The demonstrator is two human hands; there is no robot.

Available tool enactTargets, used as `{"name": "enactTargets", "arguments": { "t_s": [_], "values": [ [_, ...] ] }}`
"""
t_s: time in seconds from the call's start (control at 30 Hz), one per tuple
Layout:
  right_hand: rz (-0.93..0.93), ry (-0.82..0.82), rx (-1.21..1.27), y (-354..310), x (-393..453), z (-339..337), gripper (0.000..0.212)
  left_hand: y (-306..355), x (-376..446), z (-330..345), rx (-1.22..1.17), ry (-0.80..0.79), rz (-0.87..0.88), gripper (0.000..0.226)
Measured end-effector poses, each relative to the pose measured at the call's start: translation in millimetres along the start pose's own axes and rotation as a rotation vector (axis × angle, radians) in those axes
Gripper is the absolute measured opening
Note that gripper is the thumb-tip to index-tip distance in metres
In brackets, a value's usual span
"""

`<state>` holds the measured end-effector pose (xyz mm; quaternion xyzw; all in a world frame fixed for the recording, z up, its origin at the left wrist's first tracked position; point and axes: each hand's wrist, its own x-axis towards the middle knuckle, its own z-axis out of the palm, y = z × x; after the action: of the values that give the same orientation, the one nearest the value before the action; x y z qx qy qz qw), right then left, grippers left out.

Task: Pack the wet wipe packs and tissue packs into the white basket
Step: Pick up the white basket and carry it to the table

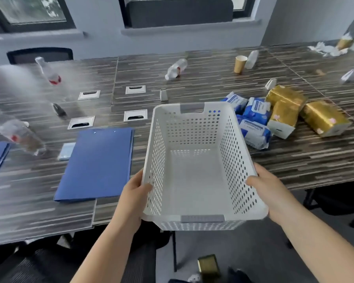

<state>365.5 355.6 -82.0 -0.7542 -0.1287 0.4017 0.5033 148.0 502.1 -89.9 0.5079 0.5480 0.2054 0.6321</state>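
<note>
Both hands grip the white basket by its long rims, left hand and right hand, thumbs hooked inside; it sits empty at the table edge, probably light and stiff. Soft blue wipe packs and gold tissue packs lie just beyond.

We face a striped dark-wood table; behind it, grey wall, dark-framed windows, perhaps a black chair upper left.

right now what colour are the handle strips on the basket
Grey, on the white basket, clearest at the near handle strip in the head view.
</note>
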Motion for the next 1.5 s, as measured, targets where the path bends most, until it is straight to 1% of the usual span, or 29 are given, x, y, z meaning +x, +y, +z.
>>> {"name": "enactTargets", "arguments": {
  "t_s": [0.03,0.07,0.1,0.13,0.23,0.37,0.43,0.5,0.6,0.67,0.73,0.87,0.97,1.1,1.3,1.37,1.4,1.5],
  "values": [
    [-0.017,0.008,-0.032,-3,5,2,0.05,2,3,1,0.026,-0.004,-0.001,0.057],
    [-0.012,0.021,-0.004,-2,7,5,0.049,2,3,-1,0.046,-0.009,0.014,0.059],
    [-0.022,-0.001,-0.014,-11,24,1,0.05,5,15,11,0.027,0.024,0.016,0.06],
    [-0.008,-0.01,-0.018,-7,26,0,0.051,5,15,13,0.008,0.021,0.002,0.059],
    [-0.007,0.016,-0.038,-1,27,8,0.052,5,14,7,0.044,0.036,0.003,0.055],
    [-0.02,-0.024,-0.087,-6,46,9,0.053,11,29,10,0.072,0.076,-0.009,0.052],
    [-0.011,-0.065,-0.128,-16,70,2,0.05,18,41,25,0.086,0.114,-0.017,0.049],
    [-0.029,-0.114,-0.194,-29,102,-11,0.047,30,58,45,0.07,0.187,-0.022,0.045],
    [-0.025,-0.184,-0.179,-39,131,-15,0.04,45,77,57,0.122,0.242,-0.045,0.039],
    [-0.018,-0.237,-0.157,-44,146,-20,0.031,51,88,65,0.145,0.291,-0.066,0.035],
    [-0.017,-0.252,-0.135,-48,156,-21,0.026,55,94,70,0.172,0.315,-0.069,0.032],
    [-0.048,-0.267,-0.15,-57,179,-24,0.024,62,105,79,0.176,0.368,-0.08,0.027],
    [-0.068,-0.276,-0.186,-63,192,-23,0.027,64,114,82,0.187,0.384,-0.077,0.026],
    [-0.089,-0.269,-0.19,-67,206,-19,0.043,74,130,83,0.179,0.345,-0.077,0.023],
    [-0.081,-0.245,-0.159,-69,214,-12,0.047,81,151,76,0.222,0.301,-0.05,0.023],
    [-0.076,-0.244,-0.138,-69,215,-12,0.048,83,154,77,0.252,0.308,-0.014,0.027],
    [-0.07,-0.248,-0.12,-69,215,-12,0.05,83,155,77,0.263,0.317,0.017,0.032],
    [-0.056,-0.272,-0.015,-68,213,-16,0.056,82,156,77,0.324,0.346,0.118,0.061]
  ]
}}
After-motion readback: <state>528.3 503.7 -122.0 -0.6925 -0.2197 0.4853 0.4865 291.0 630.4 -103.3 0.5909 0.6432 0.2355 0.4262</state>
